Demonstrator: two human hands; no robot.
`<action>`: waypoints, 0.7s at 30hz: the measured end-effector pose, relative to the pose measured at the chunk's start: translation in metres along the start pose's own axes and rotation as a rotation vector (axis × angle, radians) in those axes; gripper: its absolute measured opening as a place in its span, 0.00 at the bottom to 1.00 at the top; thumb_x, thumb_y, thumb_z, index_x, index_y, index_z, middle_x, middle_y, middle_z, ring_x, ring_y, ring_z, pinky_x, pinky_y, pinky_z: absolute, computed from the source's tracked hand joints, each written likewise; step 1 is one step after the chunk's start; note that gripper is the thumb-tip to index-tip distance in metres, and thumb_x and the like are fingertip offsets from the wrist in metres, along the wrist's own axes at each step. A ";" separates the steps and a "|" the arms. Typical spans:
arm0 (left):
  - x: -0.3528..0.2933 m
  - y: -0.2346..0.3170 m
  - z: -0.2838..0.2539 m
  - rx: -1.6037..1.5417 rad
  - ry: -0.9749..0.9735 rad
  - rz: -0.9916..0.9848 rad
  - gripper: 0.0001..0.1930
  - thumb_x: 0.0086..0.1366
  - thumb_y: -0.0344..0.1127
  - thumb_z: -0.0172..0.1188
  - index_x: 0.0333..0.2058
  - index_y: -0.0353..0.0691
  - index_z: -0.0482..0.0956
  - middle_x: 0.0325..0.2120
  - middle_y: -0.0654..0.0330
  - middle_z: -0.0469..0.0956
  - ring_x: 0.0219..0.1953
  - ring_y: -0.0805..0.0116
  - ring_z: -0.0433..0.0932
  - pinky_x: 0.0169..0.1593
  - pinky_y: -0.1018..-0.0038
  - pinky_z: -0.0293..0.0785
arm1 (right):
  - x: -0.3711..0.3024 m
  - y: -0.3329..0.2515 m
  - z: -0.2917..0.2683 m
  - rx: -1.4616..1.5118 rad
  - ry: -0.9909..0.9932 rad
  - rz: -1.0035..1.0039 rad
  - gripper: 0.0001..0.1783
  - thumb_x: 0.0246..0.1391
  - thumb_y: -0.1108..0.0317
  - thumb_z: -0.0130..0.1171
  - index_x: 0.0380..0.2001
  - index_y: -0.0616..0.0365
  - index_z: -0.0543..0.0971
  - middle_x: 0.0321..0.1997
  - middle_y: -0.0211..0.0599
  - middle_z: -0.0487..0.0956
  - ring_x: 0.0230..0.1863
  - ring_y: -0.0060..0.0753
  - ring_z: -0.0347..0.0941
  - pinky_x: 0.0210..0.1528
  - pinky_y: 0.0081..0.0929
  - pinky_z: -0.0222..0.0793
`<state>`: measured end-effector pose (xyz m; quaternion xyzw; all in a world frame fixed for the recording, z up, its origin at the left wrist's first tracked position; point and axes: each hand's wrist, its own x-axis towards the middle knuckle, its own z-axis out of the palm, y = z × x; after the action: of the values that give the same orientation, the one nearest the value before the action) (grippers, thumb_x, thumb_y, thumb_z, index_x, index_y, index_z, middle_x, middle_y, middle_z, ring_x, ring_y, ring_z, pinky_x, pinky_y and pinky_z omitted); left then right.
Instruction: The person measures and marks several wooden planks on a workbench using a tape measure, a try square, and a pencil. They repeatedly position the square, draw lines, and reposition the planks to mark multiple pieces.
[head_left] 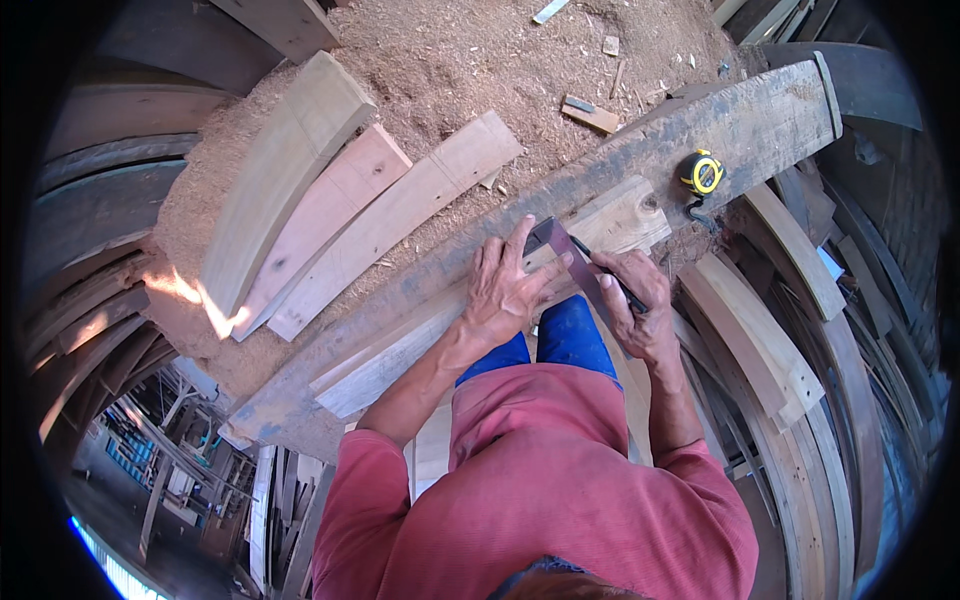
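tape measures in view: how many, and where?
1: a yellow-and-black tape measure on the thick weathered beam, ahead and to the right of the right hand. Others may be hidden among the wood.

Bench (775, 98): thick worn plank, slants up to my right.
On bench: board (612, 218) before me; tape measure (703, 174) toward the right end.
Floor (450, 60): sawdust-covered, beyond my bench.
On floor: three planks (333, 212), scattered offcuts (590, 114).
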<state>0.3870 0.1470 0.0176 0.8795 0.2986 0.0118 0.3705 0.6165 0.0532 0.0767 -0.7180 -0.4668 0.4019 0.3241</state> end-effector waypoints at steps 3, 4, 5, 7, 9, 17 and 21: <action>0.002 0.000 -0.001 -0.001 0.014 0.009 0.39 0.51 0.38 0.84 0.65 0.70 0.86 0.75 0.39 0.64 0.54 0.45 0.74 0.57 0.52 0.75 | -0.013 0.001 -0.016 -0.041 -0.063 0.013 0.14 0.67 0.71 0.61 0.50 0.66 0.87 0.41 0.47 0.89 0.40 0.49 0.81 0.49 0.43 0.77; 0.002 0.000 -0.002 -0.004 0.019 0.010 0.39 0.51 0.38 0.84 0.65 0.70 0.86 0.75 0.39 0.64 0.53 0.45 0.74 0.57 0.51 0.75 | -0.019 0.001 -0.020 -0.058 -0.075 0.024 0.13 0.66 0.72 0.61 0.48 0.66 0.87 0.41 0.47 0.88 0.40 0.51 0.81 0.48 0.45 0.76; 0.003 0.000 -0.002 -0.001 0.015 0.009 0.39 0.51 0.38 0.84 0.65 0.70 0.86 0.75 0.39 0.64 0.53 0.45 0.74 0.57 0.52 0.75 | -0.025 0.000 -0.025 -0.075 -0.088 0.039 0.11 0.65 0.72 0.62 0.47 0.65 0.87 0.41 0.48 0.88 0.41 0.52 0.80 0.48 0.46 0.76; 0.003 0.000 -0.003 -0.001 0.010 0.005 0.40 0.51 0.38 0.84 0.65 0.70 0.86 0.75 0.38 0.65 0.53 0.45 0.74 0.58 0.52 0.75 | -0.032 0.001 -0.031 -0.116 -0.127 0.079 0.09 0.65 0.73 0.63 0.45 0.64 0.87 0.40 0.48 0.87 0.41 0.54 0.80 0.48 0.47 0.76; 0.002 0.000 -0.003 -0.005 0.010 0.007 0.40 0.51 0.38 0.84 0.65 0.70 0.86 0.75 0.38 0.64 0.53 0.45 0.74 0.58 0.52 0.75 | -0.036 0.002 -0.035 -0.165 -0.182 0.132 0.08 0.65 0.73 0.63 0.43 0.63 0.86 0.40 0.48 0.87 0.42 0.54 0.80 0.49 0.47 0.76; 0.002 -0.002 -0.008 -0.022 -0.003 0.002 0.41 0.50 0.38 0.86 0.65 0.68 0.85 0.73 0.40 0.66 0.53 0.45 0.75 0.58 0.52 0.76 | -0.020 0.009 0.004 -0.121 -0.009 0.142 0.07 0.65 0.74 0.65 0.45 0.61 0.84 0.40 0.47 0.83 0.42 0.55 0.81 0.46 0.47 0.77; -0.005 -0.001 -0.011 -0.035 -0.007 -0.037 0.40 0.48 0.39 0.87 0.63 0.67 0.86 0.74 0.41 0.66 0.55 0.44 0.75 0.59 0.52 0.76 | -0.011 0.013 0.032 -0.056 0.006 0.093 0.13 0.60 0.77 0.69 0.49 0.60 0.85 0.40 0.47 0.83 0.41 0.53 0.82 0.44 0.45 0.78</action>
<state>0.3800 0.1520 0.0263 0.8672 0.3133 0.0070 0.3870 0.5909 0.0410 0.0537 -0.7488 -0.4430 0.4013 0.2864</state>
